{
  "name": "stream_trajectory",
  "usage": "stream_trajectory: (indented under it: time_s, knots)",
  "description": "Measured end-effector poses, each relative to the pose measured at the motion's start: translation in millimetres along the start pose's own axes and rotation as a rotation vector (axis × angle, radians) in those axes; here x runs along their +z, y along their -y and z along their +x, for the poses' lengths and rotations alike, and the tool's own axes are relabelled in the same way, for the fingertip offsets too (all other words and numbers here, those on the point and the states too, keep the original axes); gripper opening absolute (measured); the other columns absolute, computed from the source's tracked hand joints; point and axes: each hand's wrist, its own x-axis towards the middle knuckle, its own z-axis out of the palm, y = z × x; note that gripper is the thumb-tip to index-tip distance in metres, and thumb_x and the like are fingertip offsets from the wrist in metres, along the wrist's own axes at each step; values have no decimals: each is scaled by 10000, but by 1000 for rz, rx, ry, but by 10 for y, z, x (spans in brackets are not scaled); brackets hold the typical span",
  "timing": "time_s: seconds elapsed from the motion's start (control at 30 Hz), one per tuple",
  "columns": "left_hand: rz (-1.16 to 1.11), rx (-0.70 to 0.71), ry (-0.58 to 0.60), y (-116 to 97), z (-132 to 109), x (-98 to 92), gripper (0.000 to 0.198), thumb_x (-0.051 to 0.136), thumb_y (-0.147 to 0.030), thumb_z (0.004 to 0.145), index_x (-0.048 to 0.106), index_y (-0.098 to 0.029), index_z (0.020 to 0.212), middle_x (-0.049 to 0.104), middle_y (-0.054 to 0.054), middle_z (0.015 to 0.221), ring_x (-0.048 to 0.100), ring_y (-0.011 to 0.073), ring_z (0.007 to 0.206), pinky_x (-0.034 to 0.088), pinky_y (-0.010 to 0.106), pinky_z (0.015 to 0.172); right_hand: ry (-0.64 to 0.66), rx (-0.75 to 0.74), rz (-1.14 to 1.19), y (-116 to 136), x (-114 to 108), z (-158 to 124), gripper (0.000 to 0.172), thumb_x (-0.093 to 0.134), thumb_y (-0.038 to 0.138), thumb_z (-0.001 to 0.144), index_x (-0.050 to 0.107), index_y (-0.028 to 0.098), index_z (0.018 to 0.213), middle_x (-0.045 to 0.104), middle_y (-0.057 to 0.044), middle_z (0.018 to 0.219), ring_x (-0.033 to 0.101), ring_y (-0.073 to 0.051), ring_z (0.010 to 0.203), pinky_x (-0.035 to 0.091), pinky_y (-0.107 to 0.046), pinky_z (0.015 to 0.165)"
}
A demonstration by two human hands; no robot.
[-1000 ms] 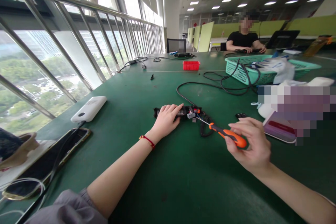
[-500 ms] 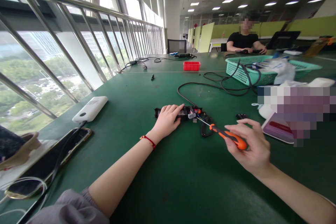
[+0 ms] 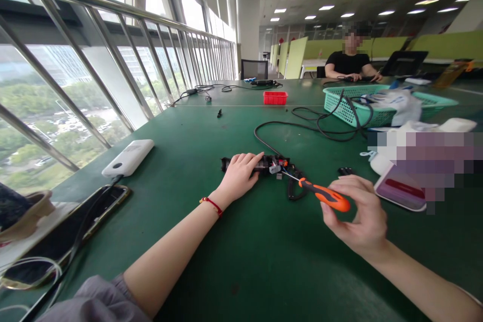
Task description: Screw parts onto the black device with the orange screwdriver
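Observation:
My left hand wraps over a black corded device lying on the green table, fingers on its far side. At the device's right end, wires and small parts show in the open. An orange and black screwdriver reaches from my right hand toward that end; whether its tip sits in a screw I cannot make out. Thumb and fingertips of that hand pinch the rear of its handle. Below the exposed parts lies a black curved piece. The device's black cable runs up toward a green basket.
The green basket holds cables and plastic bags. A red tray stands farther back. On the left lie a white power bank and a phone. Small black parts lie beyond my right hand. Another person sits across the table.
The screwdriver's handle has turned a little and my right fingers have shifted on it. My left hand stays on the device. The whole view has moved slightly.

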Motion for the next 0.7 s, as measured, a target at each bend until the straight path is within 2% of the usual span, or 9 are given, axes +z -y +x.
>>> stream_trajectory:
  time_s: [0.1,0.27,0.47,0.6,0.7]
  knots:
    - [3,2,-1,-4,0,-6,508,450,-162,828,387,-184,1331,559,66,1126,494,214,1027,358,380,951,69,-15,-39,10,-7,4,345,652,116,712,532,205,1022,619,-10,766,586,-159,635,483,-442,754]
    - [-1,-3,-8,-1,-3,2,520,458,-159,820,384,-209,1333,558,58,1127,494,212,1035,361,385,954,-8,9,-16,22,-4,17,427,644,122,701,500,235,1086,626,-26,847,611,-196,775,506,-421,737]
    - [8,5,-5,-6,-12,-6,518,453,-164,825,379,-203,1336,551,65,1155,489,217,1048,358,388,960,99,-18,-40,40,2,12,286,631,136,722,531,206,980,616,8,695,578,-158,610,492,-438,747]
    - [18,32,49,5,0,-57,546,479,-236,828,355,-193,1359,547,77,1173,494,231,1037,363,388,954,13,-7,-21,21,0,5,398,625,104,682,502,199,1048,605,-32,783,588,-198,731,496,-436,738]
    - [51,48,118,19,32,-127,491,433,-280,877,367,-174,1352,566,86,1150,521,230,1002,392,381,918,83,-19,-2,14,-2,10,320,609,124,699,517,203,995,610,-9,741,570,-161,632,482,-439,756]
